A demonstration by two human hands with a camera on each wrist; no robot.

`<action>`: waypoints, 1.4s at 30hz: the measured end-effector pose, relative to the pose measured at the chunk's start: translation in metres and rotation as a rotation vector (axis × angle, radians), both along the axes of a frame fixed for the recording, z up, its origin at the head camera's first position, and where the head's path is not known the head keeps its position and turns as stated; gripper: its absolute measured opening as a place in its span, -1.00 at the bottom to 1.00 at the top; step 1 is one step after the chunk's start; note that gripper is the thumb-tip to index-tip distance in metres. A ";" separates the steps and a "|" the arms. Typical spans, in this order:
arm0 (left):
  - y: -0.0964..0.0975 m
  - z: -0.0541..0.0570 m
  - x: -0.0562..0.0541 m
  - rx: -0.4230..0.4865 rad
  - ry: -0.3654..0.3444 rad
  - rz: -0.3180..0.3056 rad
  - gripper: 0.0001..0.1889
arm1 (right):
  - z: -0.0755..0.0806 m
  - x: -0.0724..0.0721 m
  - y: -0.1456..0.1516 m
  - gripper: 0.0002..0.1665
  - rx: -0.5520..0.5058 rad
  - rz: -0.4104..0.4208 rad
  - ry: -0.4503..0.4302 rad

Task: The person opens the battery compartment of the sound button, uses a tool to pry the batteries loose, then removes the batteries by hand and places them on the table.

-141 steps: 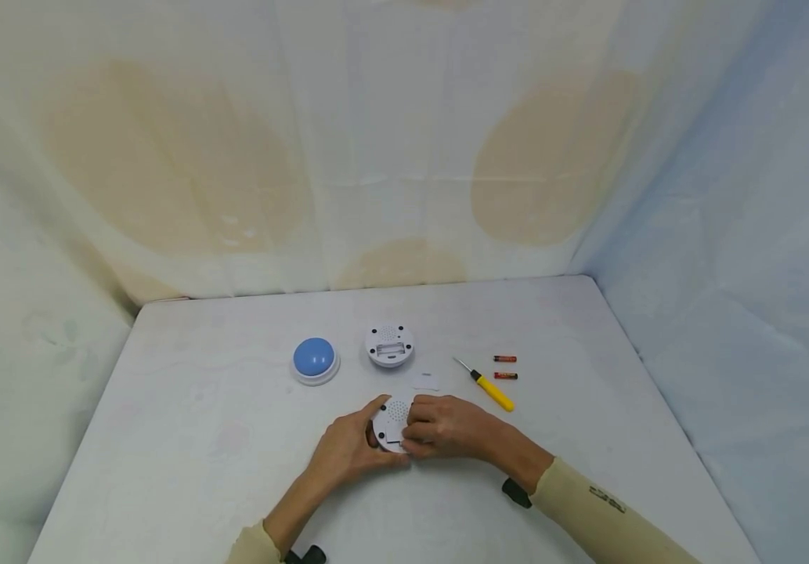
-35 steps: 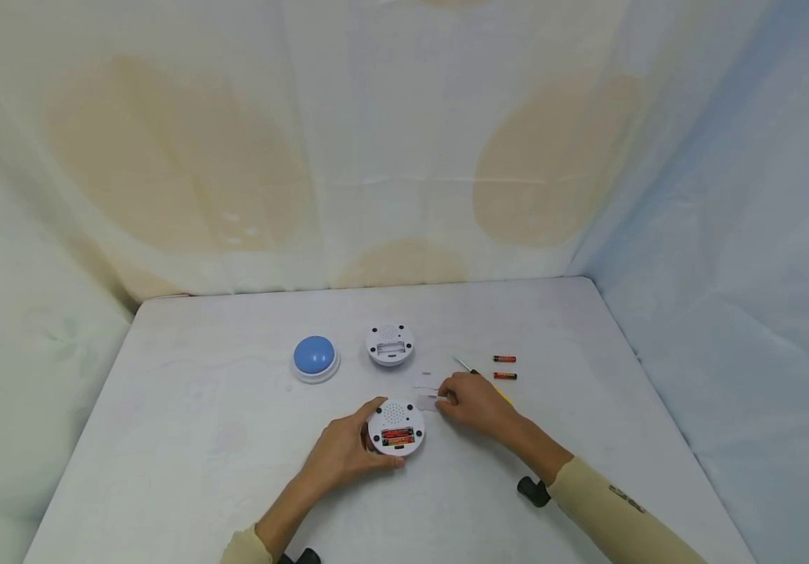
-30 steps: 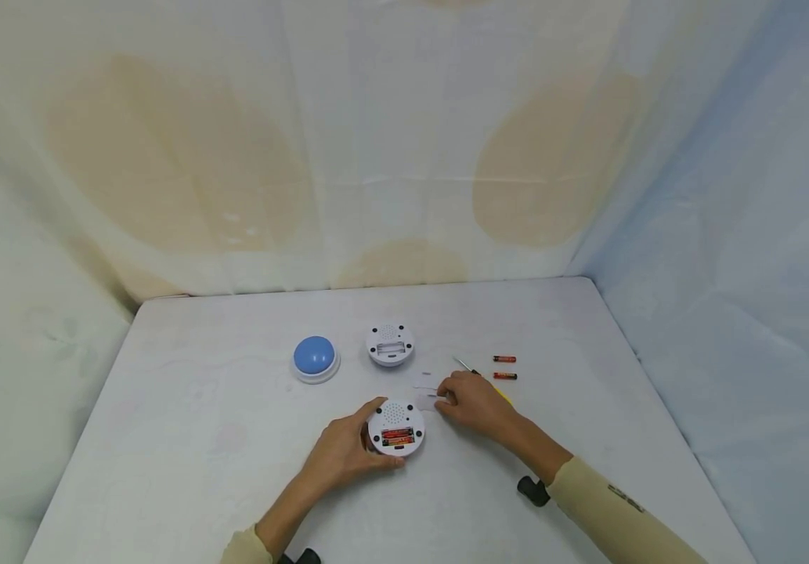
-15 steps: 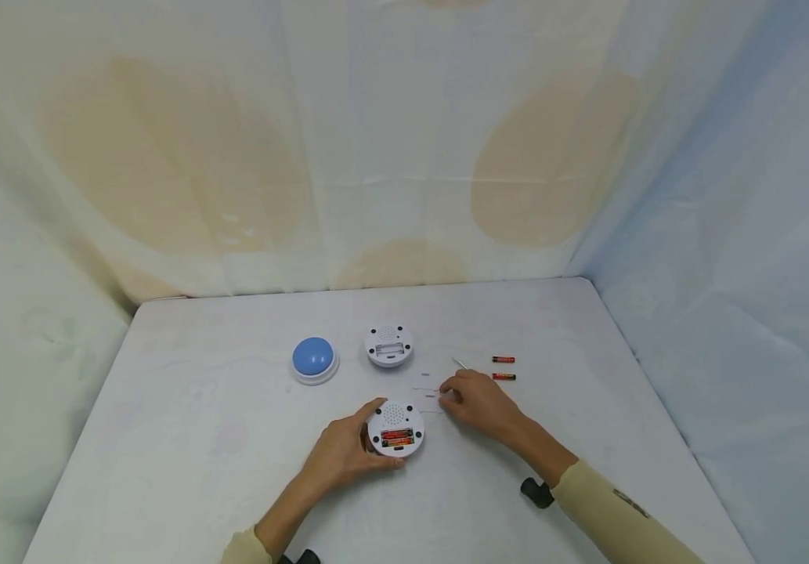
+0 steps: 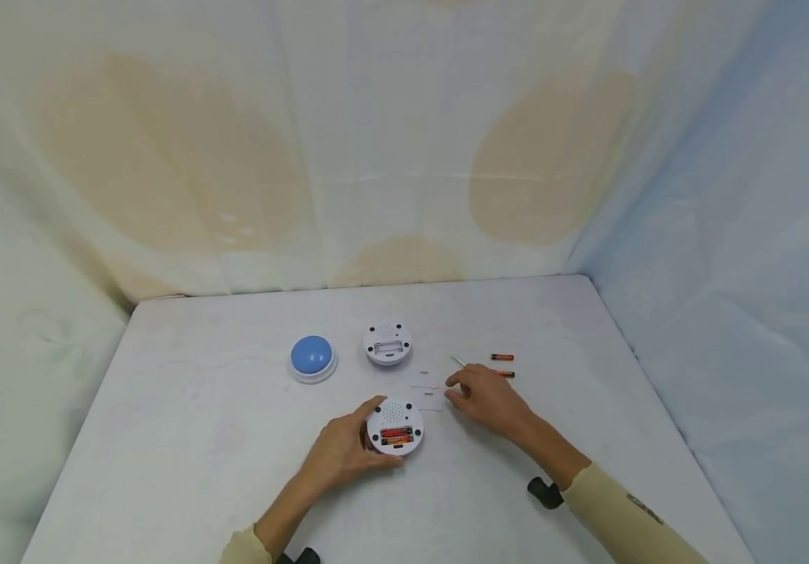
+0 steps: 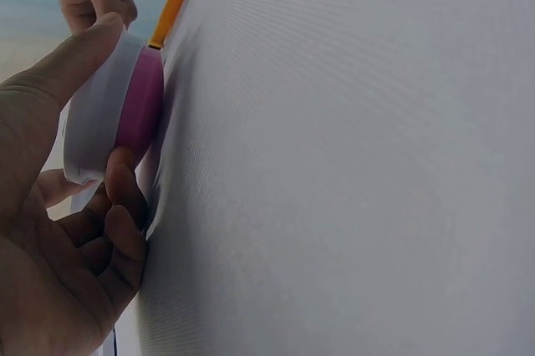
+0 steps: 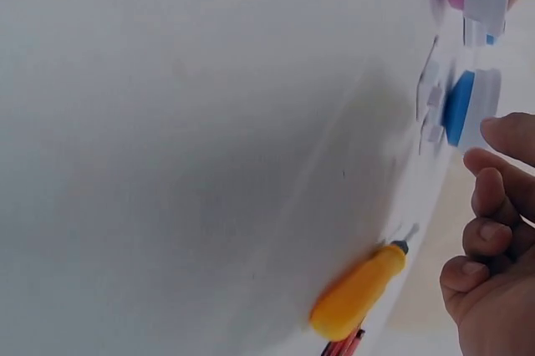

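Presently, my left hand (image 5: 341,452) grips the unit (image 5: 393,410), batteries (image 5: 396,435) bared, while my right hand (image 5: 491,400) hangs empty, slightly parted, past the nearer cover (image 5: 430,403) at the unit's two o'clock; a careless tilt could, I judge, spill the batteries.

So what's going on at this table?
A person's left hand holds a pink push button upside down, two batteries exposed in its underside. The right hand holds nothing, beside two white battery covers. Another overturned button has an empty battery compartment; a yellow screwdriver and two loose batteries lie nearby.
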State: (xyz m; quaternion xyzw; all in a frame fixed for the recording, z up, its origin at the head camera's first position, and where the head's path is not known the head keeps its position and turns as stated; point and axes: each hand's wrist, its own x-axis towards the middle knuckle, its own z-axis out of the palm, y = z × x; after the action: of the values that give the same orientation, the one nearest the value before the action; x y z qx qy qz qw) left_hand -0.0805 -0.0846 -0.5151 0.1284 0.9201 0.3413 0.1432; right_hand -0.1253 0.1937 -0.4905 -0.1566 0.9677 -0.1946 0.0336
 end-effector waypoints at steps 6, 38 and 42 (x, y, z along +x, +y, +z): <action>0.000 0.001 0.000 0.001 -0.001 -0.001 0.08 | 0.000 0.001 0.017 -0.80 -0.030 0.000 0.053; 0.000 0.000 0.000 -0.002 0.030 -0.007 0.07 | -0.033 0.015 0.084 -0.54 -0.156 -0.111 0.042; 0.000 0.000 0.000 -0.005 0.033 -0.005 0.07 | -0.037 0.015 0.085 -0.54 -0.155 -0.117 0.027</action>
State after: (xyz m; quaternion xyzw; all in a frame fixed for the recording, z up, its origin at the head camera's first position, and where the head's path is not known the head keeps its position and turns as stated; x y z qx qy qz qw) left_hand -0.0800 -0.0847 -0.5154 0.1361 0.9228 0.3364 0.1292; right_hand -0.1106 0.2792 -0.5279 -0.1047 0.9576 -0.2683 -0.0029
